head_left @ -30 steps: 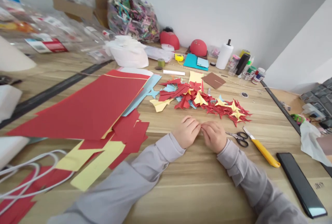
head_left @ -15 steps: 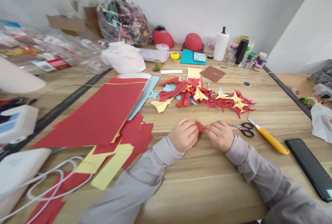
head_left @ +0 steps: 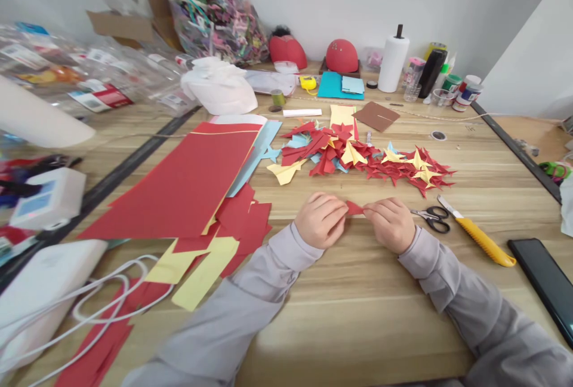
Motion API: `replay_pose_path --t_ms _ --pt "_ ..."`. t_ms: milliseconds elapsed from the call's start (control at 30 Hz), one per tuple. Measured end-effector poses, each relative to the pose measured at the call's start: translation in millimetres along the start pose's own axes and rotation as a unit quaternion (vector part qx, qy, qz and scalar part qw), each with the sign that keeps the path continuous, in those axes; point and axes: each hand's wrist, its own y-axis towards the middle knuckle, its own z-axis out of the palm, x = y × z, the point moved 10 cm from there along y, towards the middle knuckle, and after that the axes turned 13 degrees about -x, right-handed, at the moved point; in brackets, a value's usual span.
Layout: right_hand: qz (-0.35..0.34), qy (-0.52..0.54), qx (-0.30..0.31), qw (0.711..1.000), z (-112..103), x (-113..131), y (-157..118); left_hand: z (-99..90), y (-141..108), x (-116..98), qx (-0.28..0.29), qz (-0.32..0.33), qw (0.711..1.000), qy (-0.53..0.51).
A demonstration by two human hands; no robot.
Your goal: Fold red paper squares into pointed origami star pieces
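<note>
Between my hands is a small folded piece of red paper [head_left: 355,208]. My left hand [head_left: 321,220] pinches its left end, and my right hand [head_left: 390,224] grips its right tip with the fingers pressed together. Beyond them lies a heap of folded red paper pieces [head_left: 322,157] mixed with yellow and light blue ones. Large red sheets [head_left: 183,181] lie to the left, with cut red pieces [head_left: 244,220] and yellow strips [head_left: 197,279] nearer me.
Black-handled scissors [head_left: 436,218] and a yellow utility knife [head_left: 486,242] lie right of my right hand, then a black phone [head_left: 544,285]. A white cable [head_left: 119,279] curls at the left. A white roll [head_left: 393,64] and small bottles stand at the back.
My hands have moved slightly apart, and more of the red paper's length shows between them. The whole view has shifted a little, with the table's contents appearing further right and higher.
</note>
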Motion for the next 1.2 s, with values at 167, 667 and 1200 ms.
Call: replay_pose_path --t_ms 167,667,1200 --pt "-0.011 0.005 0.005 1.0 2.5 4.1 1.0 4.7 0.2 -6.1 0.011 0.021 1.0 0.01" --pt "-0.082 -0.01 0.037 0.996 9.5 19.4 0.1 13.1 0.4 -31.2 0.052 0.116 0.99 0.06" --pt "0.065 -0.059 -0.023 0.996 -9.1 -25.1 -2.0 3.3 -3.7 2.7 0.049 0.072 0.991 0.1"
